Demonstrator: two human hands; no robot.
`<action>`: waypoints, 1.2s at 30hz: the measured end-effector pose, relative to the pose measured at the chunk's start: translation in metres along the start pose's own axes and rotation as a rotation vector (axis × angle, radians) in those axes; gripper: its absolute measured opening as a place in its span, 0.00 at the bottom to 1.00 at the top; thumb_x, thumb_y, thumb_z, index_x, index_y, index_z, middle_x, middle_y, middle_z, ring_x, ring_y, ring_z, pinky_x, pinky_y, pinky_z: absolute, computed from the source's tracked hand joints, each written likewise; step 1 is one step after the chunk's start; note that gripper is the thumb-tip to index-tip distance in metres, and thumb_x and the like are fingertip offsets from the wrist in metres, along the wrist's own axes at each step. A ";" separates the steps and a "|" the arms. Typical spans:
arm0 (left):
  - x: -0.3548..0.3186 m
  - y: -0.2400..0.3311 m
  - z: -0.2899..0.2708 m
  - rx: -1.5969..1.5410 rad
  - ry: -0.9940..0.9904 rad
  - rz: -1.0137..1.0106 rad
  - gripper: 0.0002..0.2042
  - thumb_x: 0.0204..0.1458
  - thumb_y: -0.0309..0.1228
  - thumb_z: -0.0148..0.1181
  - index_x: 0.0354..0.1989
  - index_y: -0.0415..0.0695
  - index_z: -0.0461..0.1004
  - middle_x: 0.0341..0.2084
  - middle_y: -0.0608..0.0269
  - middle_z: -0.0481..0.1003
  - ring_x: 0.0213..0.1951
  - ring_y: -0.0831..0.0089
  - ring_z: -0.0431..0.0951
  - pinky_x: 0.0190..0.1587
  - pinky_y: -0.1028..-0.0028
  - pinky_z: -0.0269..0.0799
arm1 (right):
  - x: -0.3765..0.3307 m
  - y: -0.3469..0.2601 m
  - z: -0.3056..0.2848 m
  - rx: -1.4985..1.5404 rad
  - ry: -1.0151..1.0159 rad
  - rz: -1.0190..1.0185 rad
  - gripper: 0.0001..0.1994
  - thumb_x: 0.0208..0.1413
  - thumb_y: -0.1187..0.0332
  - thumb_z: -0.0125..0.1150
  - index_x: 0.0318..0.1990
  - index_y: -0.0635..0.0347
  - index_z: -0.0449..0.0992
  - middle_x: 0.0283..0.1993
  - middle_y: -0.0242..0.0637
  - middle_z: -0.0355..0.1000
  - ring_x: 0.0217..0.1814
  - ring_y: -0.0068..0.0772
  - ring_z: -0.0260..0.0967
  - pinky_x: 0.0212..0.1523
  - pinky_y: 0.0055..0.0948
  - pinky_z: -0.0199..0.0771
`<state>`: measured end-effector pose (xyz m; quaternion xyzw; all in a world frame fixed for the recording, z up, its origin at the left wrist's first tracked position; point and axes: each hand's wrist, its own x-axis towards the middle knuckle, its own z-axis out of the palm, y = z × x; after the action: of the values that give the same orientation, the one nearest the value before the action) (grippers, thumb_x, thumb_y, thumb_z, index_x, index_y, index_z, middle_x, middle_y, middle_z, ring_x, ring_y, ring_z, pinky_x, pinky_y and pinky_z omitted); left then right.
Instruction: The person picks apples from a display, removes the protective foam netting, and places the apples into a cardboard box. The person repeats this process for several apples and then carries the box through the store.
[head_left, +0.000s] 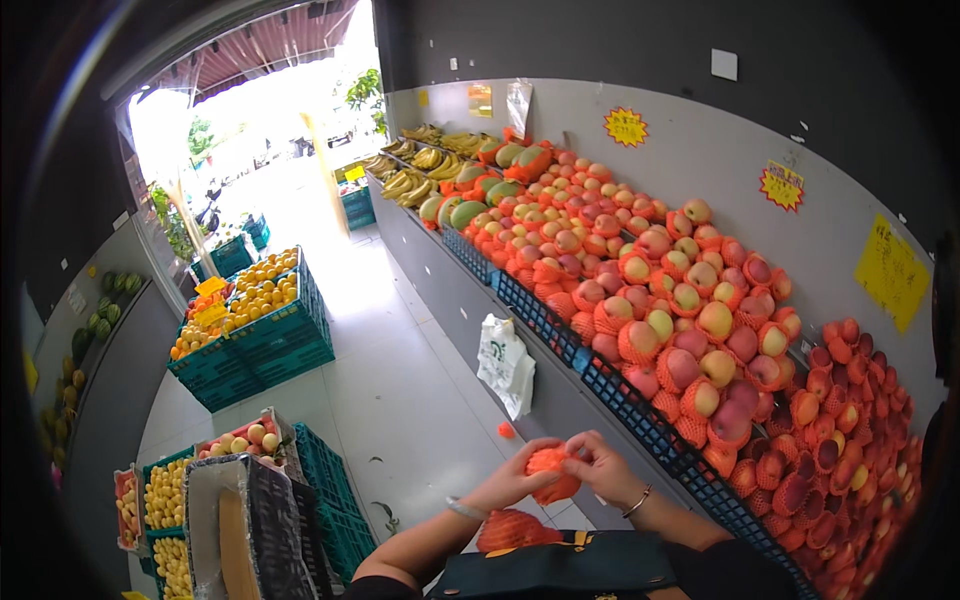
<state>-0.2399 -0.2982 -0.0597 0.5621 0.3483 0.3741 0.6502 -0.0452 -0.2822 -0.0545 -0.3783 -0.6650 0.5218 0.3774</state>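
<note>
In front of my body, both hands are on an orange-red foam fruit net (549,472). My left hand (512,476) is closed round its left side. The fingers of my right hand (604,468) pinch its upper right edge. Whether a fruit sits inside the net, I cannot tell. Just below my left wrist, against my dark apron (560,570), is another red foam net bundle (515,530). To my right rises a sloped display of apples (715,320), many in red foam nets, behind a blue plastic crate edge (540,318).
White plastic bags (506,366) hang on the grey stand's side. A scrap of orange net (506,430) lies on the tiled floor (385,350). Green crates of orange fruit (262,300) stand ahead left. At lower left is an open cardboard box (240,525). Bananas (410,185) lie farther along the stand.
</note>
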 end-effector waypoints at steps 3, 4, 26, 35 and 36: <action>0.044 0.006 0.031 0.051 -0.056 0.066 0.31 0.46 0.35 0.59 0.59 0.39 0.57 0.48 0.57 0.66 0.50 0.72 0.67 0.53 0.73 0.63 | -0.008 0.003 -0.044 -0.120 0.166 -0.060 0.05 0.52 0.72 0.57 0.34 0.60 0.68 0.34 0.31 0.61 0.31 0.23 0.63 0.34 0.23 0.66; 0.057 0.006 0.039 0.062 -0.075 0.089 0.31 0.46 0.36 0.59 0.59 0.39 0.57 0.49 0.57 0.66 0.51 0.72 0.67 0.54 0.73 0.63 | -0.011 0.002 -0.061 -0.213 0.210 -0.082 0.05 0.52 0.73 0.56 0.34 0.60 0.67 0.32 0.33 0.61 0.31 0.26 0.63 0.33 0.24 0.66; 0.273 -0.014 0.065 -0.080 -0.667 0.335 0.40 0.43 0.35 0.59 0.65 0.41 0.45 0.60 0.56 0.55 0.61 0.67 0.56 0.61 0.68 0.54 | -0.005 0.036 -0.181 -0.543 0.861 0.085 0.10 0.53 0.68 0.56 0.36 0.62 0.62 0.32 0.39 0.62 0.36 0.36 0.64 0.37 0.32 0.65; 0.318 0.017 0.065 -0.657 -0.639 0.044 0.42 0.38 0.50 0.66 0.59 0.41 0.55 0.54 0.57 0.63 0.57 0.66 0.63 0.58 0.66 0.61 | 0.024 0.063 -0.184 -0.356 0.997 0.144 0.16 0.55 0.65 0.56 0.48 0.61 0.62 0.41 0.43 0.66 0.39 0.37 0.69 0.37 0.31 0.72; 0.324 -0.004 0.063 -0.689 -0.571 0.024 0.44 0.40 0.48 0.65 0.63 0.41 0.49 0.56 0.56 0.60 0.58 0.65 0.62 0.59 0.64 0.60 | 0.025 0.039 -0.183 0.107 0.917 0.279 0.17 0.56 0.64 0.56 0.48 0.60 0.61 0.40 0.40 0.66 0.37 0.31 0.70 0.33 0.27 0.73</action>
<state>-0.0293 -0.0436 -0.0662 0.3973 0.0033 0.3059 0.8652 0.1128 -0.1787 -0.0583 -0.6349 -0.3451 0.3804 0.5772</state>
